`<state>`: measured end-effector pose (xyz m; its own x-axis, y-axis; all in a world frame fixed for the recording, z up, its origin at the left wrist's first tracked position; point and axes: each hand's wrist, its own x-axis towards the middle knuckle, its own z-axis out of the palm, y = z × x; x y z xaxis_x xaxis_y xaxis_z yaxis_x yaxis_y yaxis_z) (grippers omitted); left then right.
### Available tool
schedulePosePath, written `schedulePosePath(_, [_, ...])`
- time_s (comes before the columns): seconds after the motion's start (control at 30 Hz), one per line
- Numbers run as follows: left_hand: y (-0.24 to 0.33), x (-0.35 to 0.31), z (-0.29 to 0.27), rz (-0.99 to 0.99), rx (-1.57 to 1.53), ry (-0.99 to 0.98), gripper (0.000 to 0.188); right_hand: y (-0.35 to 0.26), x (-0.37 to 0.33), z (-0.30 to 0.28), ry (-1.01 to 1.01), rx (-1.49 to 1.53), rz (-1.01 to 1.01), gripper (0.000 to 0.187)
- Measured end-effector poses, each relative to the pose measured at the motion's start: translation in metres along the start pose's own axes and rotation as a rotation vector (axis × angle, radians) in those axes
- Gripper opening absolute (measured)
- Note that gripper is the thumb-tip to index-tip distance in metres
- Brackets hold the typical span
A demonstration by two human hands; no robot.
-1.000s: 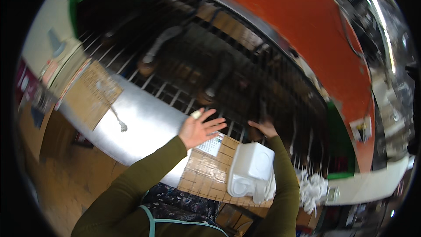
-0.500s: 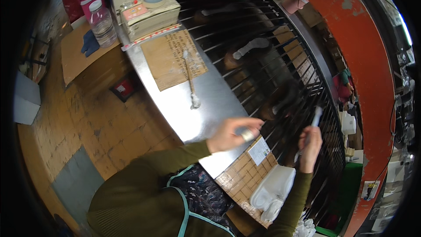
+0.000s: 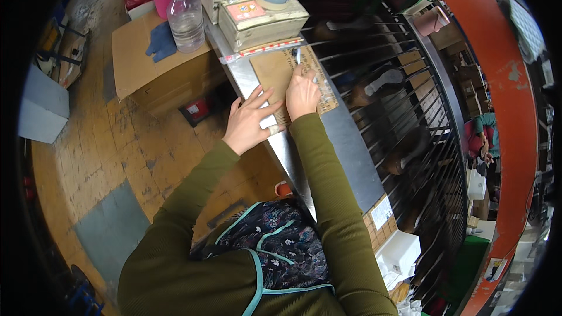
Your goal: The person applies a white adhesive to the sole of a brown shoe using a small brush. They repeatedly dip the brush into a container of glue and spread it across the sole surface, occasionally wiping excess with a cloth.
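My right hand is closed over the flat brown cardboard sheet on the metal worktop. Its fingers grip a slim tool whose pale, whitish end sticks out beyond them, with a dark patch beside it. The rest of that tool is hidden by the hand. To its left, my left hand is open, fingers spread, at the worktop's near edge beside the sheet. A pale band of tape wraps one of its fingers. Nothing shows in that hand.
Past the worktop runs a barred rack bearing several dark, shoe-shaped pieces. A worn box with a grey cone stands behind the cardboard. On a carton sits a clear bottle. A white container stands lower right.
Both hands have moved up and left, from beside the rack to the cardboard sheet. The right hand came down with its tool; the left fingers have spread. The view has shifted too.
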<state>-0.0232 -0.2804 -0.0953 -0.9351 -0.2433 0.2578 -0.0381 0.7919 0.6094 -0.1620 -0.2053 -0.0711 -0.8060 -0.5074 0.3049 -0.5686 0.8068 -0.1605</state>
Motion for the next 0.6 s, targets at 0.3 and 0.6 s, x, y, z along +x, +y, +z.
schedulePosePath(0.3, [0.009, 0.004, 0.012, -0.063, 0.137, 0.058, 0.053, 0.0, -0.03, -0.019, -0.174, -0.051, -0.044, 0.051])
schedulePosePath(0.6, [0.019, 0.005, 0.016, -0.11, 0.149, 0.079, 0.056, 0.012, -0.064, -0.026, -0.092, 0.083, 0.045, 0.038])
